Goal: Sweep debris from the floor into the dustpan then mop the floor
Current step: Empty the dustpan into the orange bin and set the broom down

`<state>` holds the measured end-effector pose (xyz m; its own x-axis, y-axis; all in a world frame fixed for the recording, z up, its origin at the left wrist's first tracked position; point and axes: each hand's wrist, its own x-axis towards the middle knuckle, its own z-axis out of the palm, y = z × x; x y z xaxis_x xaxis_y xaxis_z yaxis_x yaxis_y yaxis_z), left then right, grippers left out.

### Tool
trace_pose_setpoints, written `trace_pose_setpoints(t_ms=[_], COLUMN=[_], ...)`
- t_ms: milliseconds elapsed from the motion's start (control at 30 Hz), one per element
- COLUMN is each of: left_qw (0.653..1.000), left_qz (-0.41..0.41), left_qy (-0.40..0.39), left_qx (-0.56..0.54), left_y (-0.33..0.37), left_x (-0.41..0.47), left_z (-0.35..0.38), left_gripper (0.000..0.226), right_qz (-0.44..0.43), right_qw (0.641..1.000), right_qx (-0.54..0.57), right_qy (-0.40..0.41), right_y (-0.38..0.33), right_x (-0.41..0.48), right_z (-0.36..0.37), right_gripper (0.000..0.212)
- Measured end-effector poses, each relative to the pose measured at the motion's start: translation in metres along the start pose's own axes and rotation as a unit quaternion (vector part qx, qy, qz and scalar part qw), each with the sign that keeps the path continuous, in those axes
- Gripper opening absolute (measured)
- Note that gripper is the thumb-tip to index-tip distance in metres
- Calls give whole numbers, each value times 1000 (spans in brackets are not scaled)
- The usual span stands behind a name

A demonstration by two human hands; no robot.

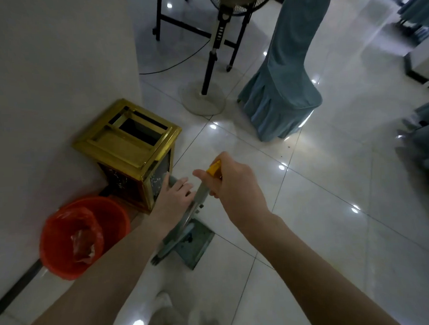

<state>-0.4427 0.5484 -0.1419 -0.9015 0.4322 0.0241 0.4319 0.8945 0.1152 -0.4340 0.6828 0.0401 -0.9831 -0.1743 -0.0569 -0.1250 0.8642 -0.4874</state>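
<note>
A grey-green dustpan rests on the white tiled floor just below my hands, with a small grey broom head lying across its near edge. My right hand is closed around a long metal handle with a yellow tip. My left hand grips a grey handle next to it, close to the gold bin. A few dark specks of debris lie on the tiles near the covered chair.
A gold square waste bin stands against the white wall, with a red bucket lined with a red bag beside it. A pedestal fan, its cable and a chair in a blue-grey cover stand farther off.
</note>
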Motion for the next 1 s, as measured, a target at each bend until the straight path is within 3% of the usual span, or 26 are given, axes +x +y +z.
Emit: trace_pose_setpoints(t_ms=[300, 500, 700, 900, 1000], left_qw=[998, 996, 988, 981, 987], left_qz=[8, -23, -126, -172, -146], left_qy=[-52, -90, -69, -67, -65], left_qx=[-36, 10, -58, -59, -24], left_y=[-12, -4, 18, 21, 16], left_x=[19, 17, 24, 31, 30], left_z=[9, 19, 21, 26, 30], left_gripper=[37, 89, 94, 115, 121], right_qz=[-34, -62, -71, -72, -67], right_qw=[999, 998, 994, 990, 987], right_qx=[-13, 17, 65, 96, 114], right_qy=[-39, -16, 52, 78, 94], right_y=[-2, 12, 19, 24, 24], right_x=[16, 20, 29, 36, 38], right_z=[-27, -49, -53, -49, -50], right_gripper=[42, 42, 47, 37, 33])
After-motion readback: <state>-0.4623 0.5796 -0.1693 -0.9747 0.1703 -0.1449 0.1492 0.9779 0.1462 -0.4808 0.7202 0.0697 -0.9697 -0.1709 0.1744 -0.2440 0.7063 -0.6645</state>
